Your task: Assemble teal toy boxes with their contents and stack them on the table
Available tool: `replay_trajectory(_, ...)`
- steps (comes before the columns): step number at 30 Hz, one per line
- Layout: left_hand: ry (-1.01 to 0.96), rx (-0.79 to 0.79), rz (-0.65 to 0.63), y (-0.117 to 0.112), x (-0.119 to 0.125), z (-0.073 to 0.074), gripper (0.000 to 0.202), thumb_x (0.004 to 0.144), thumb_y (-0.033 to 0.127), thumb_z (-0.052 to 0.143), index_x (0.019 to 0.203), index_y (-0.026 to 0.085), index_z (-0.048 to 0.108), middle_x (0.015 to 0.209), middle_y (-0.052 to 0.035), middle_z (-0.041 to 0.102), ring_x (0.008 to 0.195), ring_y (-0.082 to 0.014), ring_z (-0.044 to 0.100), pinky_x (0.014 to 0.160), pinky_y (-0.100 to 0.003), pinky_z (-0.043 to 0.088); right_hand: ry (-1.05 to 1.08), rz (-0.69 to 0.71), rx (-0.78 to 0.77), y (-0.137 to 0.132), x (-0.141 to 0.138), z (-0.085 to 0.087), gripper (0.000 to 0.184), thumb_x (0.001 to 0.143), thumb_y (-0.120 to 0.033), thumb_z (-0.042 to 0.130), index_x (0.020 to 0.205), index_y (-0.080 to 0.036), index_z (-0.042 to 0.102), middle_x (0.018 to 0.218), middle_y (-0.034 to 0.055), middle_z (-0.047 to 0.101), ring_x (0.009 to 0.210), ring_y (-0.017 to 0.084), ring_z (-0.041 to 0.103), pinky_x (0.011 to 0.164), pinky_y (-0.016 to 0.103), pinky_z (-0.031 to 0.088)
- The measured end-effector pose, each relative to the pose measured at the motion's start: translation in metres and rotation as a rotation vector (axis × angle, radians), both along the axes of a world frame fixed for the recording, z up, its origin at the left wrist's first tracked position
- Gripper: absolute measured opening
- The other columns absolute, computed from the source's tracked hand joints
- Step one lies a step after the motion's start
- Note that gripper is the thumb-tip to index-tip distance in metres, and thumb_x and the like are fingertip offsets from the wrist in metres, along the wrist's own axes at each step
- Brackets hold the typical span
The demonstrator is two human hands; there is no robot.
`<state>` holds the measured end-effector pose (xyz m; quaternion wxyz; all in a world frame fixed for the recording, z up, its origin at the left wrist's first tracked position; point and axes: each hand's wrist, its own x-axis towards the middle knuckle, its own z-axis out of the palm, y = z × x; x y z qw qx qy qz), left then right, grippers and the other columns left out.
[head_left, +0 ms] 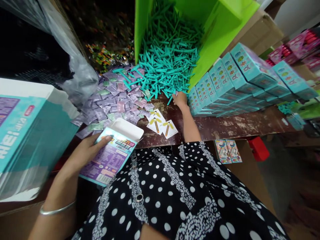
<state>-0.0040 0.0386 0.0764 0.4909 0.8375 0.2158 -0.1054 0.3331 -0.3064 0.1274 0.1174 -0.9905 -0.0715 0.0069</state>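
Left hand (86, 151): holds a small printed carton (111, 153), fingers wrapped over its upper face, thumb hidden underneath; a metal bangle (57, 210) sits on the wrist.
Small printed carton: held low at the near left, above the lap, tilted, top flap open and white inside.
Right hand (180, 99): stretched out to the near edge of the teal stick heap (167, 56); fingers curled down among the sticks; cannot tell whether they grip one.
Teal stick heap: spills out of a bright green bin (220, 30) onto the tabletop (225, 125).
Sachets (115, 96): loose pile of purple and pale green packets, left of the sticks, touching their edge.
Cards (160, 125): a few white cards with yellow pickaxe prints, lying on the tabletop between the sachets and the right forearm.
Teal boxes (232, 83): closed, stacked in rows just right of the right hand.
Large carton (25, 133): far left, teal and white, close to the camera, blurred.
Clothing: black polka-dot garment (175, 193) fills the lower frame.
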Motion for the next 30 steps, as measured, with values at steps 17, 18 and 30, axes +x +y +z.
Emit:
replay_trajectory(17,-0.257,-0.042,0.025,-0.014,0.020,0.025,0.074,0.086,0.090,0.065,0.101,0.018,0.076,0.092,-0.0072,0.079,0.081,-0.0264,0.065,0.068,-0.031,0.049,0.222,0.974,-0.047,0.105,-0.161,0.075,0.021,0.112,-0.035,0.073,0.115,-0.016,0.083,0.104,0.0102,0.083,0.090,0.021,0.068,0.081,0.033,0.040)
replay_trajectory(18,-0.269,-0.052,0.032,-0.015,0.018,0.025,0.074,0.086,0.090,0.066,0.100,0.018,0.076,0.093,-0.0077,0.079,0.081,-0.0266,0.066,0.068,-0.032,0.049,0.232,0.969,-0.026,0.109,-0.160,0.078,0.020,0.111,-0.034,0.074,0.115,-0.015,0.082,0.104,0.0100,0.083,0.089,0.020,0.068,0.080,0.033,0.040)
replay_trajectory(30,-0.194,-0.063,0.104,0.003,0.009,0.013,0.088,0.085,0.098,0.062,0.110,0.016,0.080,0.101,-0.0111,0.085,0.093,-0.0353,0.075,0.073,-0.036,0.056,0.077,0.729,0.100,0.205,-0.034,0.059,0.032,0.116,-0.020,0.047,0.130,-0.011,0.075,0.116,0.0123,0.086,0.101,0.021,0.082,0.100,0.033,0.062)
